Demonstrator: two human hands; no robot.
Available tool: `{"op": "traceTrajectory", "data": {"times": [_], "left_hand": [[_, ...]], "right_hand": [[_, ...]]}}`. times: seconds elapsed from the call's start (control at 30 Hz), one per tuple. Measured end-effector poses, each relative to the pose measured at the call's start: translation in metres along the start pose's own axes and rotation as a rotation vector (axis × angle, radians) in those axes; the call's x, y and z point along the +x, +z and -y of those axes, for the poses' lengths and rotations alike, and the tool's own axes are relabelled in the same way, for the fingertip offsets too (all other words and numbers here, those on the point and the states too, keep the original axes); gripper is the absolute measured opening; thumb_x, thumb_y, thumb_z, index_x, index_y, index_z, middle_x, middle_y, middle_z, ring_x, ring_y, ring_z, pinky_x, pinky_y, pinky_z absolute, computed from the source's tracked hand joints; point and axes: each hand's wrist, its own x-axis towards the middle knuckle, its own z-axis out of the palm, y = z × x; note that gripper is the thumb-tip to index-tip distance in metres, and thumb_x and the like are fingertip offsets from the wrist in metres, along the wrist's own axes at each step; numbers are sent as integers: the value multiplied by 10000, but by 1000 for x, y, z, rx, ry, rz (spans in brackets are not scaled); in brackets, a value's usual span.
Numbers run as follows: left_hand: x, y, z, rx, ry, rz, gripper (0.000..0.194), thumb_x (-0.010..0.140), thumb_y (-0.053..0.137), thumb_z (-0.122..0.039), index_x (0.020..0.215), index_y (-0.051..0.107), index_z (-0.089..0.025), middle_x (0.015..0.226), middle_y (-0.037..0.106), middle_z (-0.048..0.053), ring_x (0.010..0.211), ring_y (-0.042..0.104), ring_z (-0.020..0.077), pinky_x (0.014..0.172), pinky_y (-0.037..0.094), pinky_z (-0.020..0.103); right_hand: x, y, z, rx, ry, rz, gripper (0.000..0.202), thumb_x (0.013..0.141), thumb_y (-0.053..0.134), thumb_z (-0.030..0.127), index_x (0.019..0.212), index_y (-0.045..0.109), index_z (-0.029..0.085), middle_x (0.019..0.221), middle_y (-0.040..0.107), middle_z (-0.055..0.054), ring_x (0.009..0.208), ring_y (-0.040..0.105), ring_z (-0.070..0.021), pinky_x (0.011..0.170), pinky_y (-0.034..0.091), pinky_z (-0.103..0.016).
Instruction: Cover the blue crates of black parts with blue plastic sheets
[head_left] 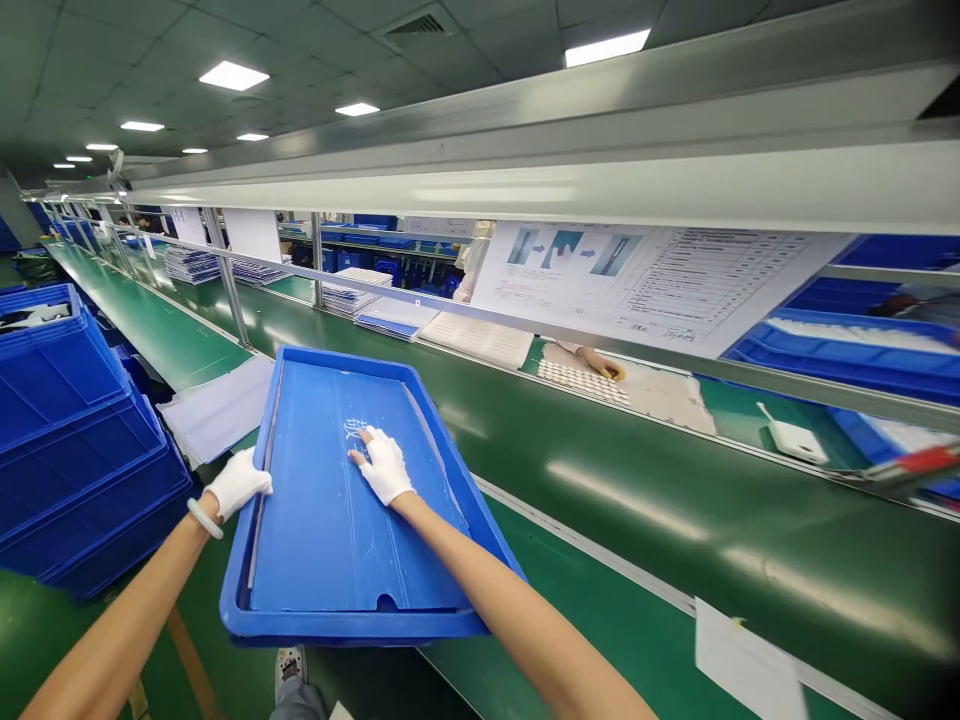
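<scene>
Gloved in white, the left hand point(238, 483) curls its fingers over the left rim of a blue tray point(480, 520) and holds it there, while the right hand point(385, 466) lies flat and spread open on a blue sheet point(330, 530) inside the tray, gripping nothing. One tray and one sheet are under the hands. The tray juts out over the near edge of a green belt point(637, 500), its far end resting on the belt and its near end out over the floor. A white bracelet point(205, 518) circles the left wrist.

Left of the holding hand, a stack of blue crates point(67, 450) stands on the floor; at least four can be counted, though the lower ones merge. Just beyond that hand lies a pale grey sheet pile point(217, 408).

Past the right hand, across the belt, another person's hand point(604, 365) rests on a white gridded mat point(581, 382). Above it hangs one printed instruction sheet point(660, 285). Further right sit a small white box point(791, 440) and more blue trays point(847, 355) on a shelf. Near the right forearm, one white paper slip point(746, 660) lies at the belt's edge.
</scene>
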Motion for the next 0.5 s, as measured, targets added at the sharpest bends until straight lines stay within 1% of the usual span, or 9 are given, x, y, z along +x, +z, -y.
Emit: {"op": "traceTrajectory", "data": {"times": [0.07,0.13,0.2,0.27,0.3,0.37,0.4,0.47,0.5], "left_hand": [[2,-8,-32,146,73,47,316,527,542,-145,841,572,-153,608,546,-28,539,492,133,511,432,246],[2,-5,-66,308,176,90,320,567,561,-193,882,608,-163,655,579,-15,583,526,152,532,433,251],[-2,10,-100,436,294,130,330,623,595,-256,941,636,-176,775,640,12,690,582,181,613,460,263],[-9,34,-129,520,371,152,409,697,623,-377,1060,641,-189,972,665,60,843,615,230,739,482,302],[-14,49,-141,549,385,151,474,728,621,-451,1124,631,-190,1064,649,91,917,611,261,797,481,334],[-24,76,-158,556,390,154,593,755,612,-561,1207,609,-178,1150,606,138,1033,577,321,879,464,394],[-30,87,-163,522,388,159,629,746,632,-577,1228,607,-173,1147,598,145,1068,560,342,911,451,418],[-39,101,-169,385,402,228,666,696,724,-537,1247,618,-178,1110,607,130,1084,553,355,959,429,438],[-43,103,-170,296,409,293,673,665,772,-484,1253,625,-189,1110,614,118,1080,560,348,972,427,432]], "right_hand": [[-6,-3,0,162,22,-104,562,928,469,414,1419,455,141,1483,399,-109,1395,340,-259,1181,237,-448],[-10,-5,-4,330,86,-207,558,920,451,420,1401,473,136,1447,449,-107,1366,387,-246,1174,253,-459],[-13,-7,-11,470,198,-318,565,912,424,448,1381,492,139,1411,490,-107,1343,419,-246,1169,253,-488],[-17,-10,-25,570,283,-411,583,897,407,486,1361,511,147,1384,518,-103,1322,445,-243,1162,270,-481],[-20,-13,-33,608,304,-446,596,888,404,503,1352,520,149,1375,527,-100,1313,455,-238,1160,283,-460],[-27,-20,-52,660,325,-483,618,876,390,527,1343,530,147,1372,531,-96,1302,467,-224,1155,307,-412],[-32,-24,-61,670,328,-483,627,880,373,534,1345,529,144,1375,528,-98,1300,471,-218,1151,316,-395],[-42,-32,-79,604,323,-450,649,908,303,539,1362,512,124,1393,508,-111,1305,468,-215,1141,336,-382],[-48,-36,-87,519,310,-413,670,931,237,534,1377,492,104,1402,495,-124,1307,468,-215,1132,350,-383]]}}
